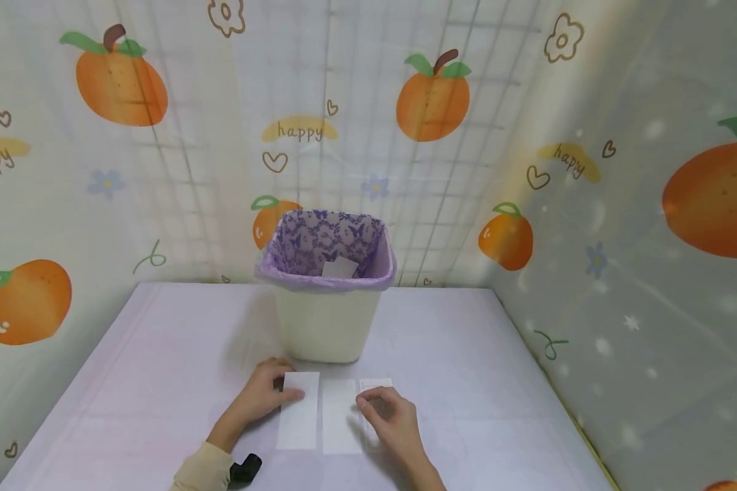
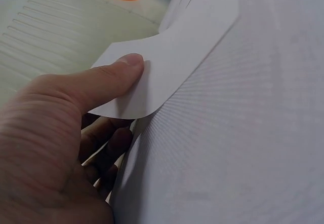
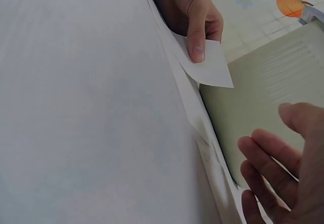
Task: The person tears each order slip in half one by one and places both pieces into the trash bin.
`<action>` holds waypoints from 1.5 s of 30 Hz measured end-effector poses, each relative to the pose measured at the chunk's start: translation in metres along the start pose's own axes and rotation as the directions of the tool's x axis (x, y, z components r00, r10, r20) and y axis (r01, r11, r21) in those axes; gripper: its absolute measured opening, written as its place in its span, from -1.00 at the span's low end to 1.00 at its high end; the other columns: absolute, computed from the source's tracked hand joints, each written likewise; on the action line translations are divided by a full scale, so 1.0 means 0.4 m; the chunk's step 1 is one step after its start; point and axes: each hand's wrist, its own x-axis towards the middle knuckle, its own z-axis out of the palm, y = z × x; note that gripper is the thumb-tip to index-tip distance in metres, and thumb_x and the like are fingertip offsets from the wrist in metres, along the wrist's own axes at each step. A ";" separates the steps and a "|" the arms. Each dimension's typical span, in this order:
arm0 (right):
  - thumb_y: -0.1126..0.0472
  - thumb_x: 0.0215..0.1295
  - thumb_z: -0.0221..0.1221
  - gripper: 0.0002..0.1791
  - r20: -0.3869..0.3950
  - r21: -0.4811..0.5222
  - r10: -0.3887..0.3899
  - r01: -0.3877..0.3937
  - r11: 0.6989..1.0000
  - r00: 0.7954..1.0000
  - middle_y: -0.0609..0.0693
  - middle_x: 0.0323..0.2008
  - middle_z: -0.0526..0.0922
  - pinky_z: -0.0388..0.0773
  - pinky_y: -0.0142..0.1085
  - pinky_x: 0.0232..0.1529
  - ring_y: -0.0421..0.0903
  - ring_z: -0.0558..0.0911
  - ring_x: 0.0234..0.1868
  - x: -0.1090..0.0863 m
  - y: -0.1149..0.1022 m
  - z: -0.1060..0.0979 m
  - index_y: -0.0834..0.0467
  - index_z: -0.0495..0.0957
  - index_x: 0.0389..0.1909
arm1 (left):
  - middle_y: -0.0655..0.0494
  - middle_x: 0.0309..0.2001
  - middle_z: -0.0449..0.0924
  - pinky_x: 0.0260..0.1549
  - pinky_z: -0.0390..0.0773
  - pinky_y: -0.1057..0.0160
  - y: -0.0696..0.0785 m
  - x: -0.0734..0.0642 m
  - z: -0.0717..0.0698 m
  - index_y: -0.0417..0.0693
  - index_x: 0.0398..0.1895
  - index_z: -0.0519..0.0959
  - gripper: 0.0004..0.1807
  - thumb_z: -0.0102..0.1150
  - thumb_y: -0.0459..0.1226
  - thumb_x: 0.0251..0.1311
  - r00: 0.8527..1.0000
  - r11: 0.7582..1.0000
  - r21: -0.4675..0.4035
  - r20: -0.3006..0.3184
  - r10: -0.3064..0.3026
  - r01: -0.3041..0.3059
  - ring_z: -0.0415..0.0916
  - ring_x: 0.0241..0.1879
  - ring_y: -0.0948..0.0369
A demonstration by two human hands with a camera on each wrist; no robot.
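My left hand (image 1: 263, 391) pinches the far end of a white paper strip (image 1: 298, 424), thumb on top. In the left wrist view that end of the strip (image 2: 167, 62) curves up off the table. A second white strip (image 1: 340, 419) lies flat beside it. Farther right is a third strip (image 1: 376, 383) with faint printed lines, partly covered by my right hand (image 1: 396, 421). That hand hovers over the third strip; the right wrist view shows its fingers (image 3: 271, 150) loosely bent and apart from the thumb, holding nothing.
Just beyond the strips stands a pale bin (image 1: 325, 324) lined with a purple patterned bag (image 1: 328, 281). White paper (image 1: 340, 267) shows inside it. Near my left sleeve lies a black object (image 1: 246, 470). A curtain printed with oranges surrounds the white table (image 1: 467, 395).
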 end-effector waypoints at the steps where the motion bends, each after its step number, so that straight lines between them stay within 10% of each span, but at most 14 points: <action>1: 0.10 0.30 0.47 -0.92 0.000 -0.003 0.004 -0.004 1.000 1.000 -0.32 -0.22 0.79 0.57 -0.34 0.14 -0.20 0.75 -0.06 -0.001 -0.001 -0.001 -0.15 0.76 -0.26 | 0.29 -0.24 0.67 -0.08 0.49 0.18 0.001 0.000 0.001 0.05 -0.30 0.75 -0.75 0.60 -0.07 0.07 1.000 1.000 -0.013 0.006 -0.005 0.005 0.50 -0.18 0.29; 27: 0.19 0.34 0.42 -0.92 0.027 -0.042 -0.002 0.003 0.999 1.000 -0.23 -0.22 0.81 0.64 -0.16 0.16 -0.13 0.76 -0.04 0.037 -0.056 0.064 0.01 0.77 -0.19 | 0.08 -0.21 0.72 0.01 0.47 0.28 0.015 0.001 -0.008 -0.02 -0.24 0.79 -0.78 0.60 -0.15 0.11 0.993 0.963 -0.247 0.002 -0.114 0.111 0.58 -0.12 0.10; 45: 0.25 0.25 0.47 -0.77 0.033 0.077 0.060 -0.063 0.995 0.998 -0.15 -0.30 0.83 0.57 -0.29 0.14 -0.13 0.80 -0.12 0.035 -0.088 0.192 0.08 0.75 -0.08 | 0.09 -0.19 0.73 -0.06 0.50 0.35 0.016 0.000 -0.017 0.02 -0.22 0.78 -0.83 0.56 -0.17 0.18 0.961 0.860 -0.442 0.018 -0.275 0.254 0.57 -0.15 0.26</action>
